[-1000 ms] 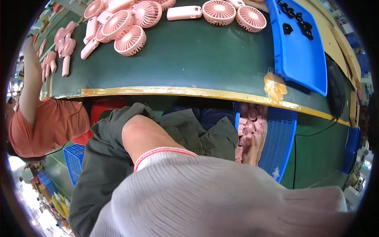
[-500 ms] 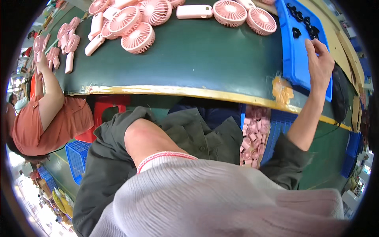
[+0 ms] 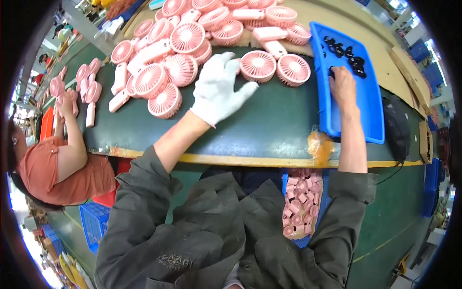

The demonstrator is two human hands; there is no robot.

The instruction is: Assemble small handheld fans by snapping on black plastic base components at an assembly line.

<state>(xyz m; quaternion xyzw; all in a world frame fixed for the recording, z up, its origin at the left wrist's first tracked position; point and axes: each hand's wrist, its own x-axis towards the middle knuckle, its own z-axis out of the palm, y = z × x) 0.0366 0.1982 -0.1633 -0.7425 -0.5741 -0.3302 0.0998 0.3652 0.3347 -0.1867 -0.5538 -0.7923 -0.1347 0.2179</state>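
Note:
My left hand point(image 3: 219, 89) wears a white glove and reaches over the handle of a pink handheld fan point(image 3: 258, 66). Its thumb sticks out to the right, apart from the fingers, and the glove hides most of that handle. Bare, my right hand point(image 3: 344, 86) is down in a blue tray point(image 3: 375, 126). Its curled fingertips are closed on a small black part, largely hidden by the fingers. Several other small black parts point(image 3: 357, 66) lie at the tray's far end. A second pink fan point(image 3: 293, 70) rests right of the first.
Many pink fans point(image 3: 187, 37) are heaped at the back left of the green table point(image 3: 269, 125). A black bag point(image 3: 397, 125) sits right of the tray. Below the table edge is a crate of pink parts point(image 3: 302, 202). A co-worker point(image 3: 62, 164) handles fans at the left.
My left hand has come up from low in front of me to the fan handle. My right hand has gone down into the tray onto a black part. The view has shifted.

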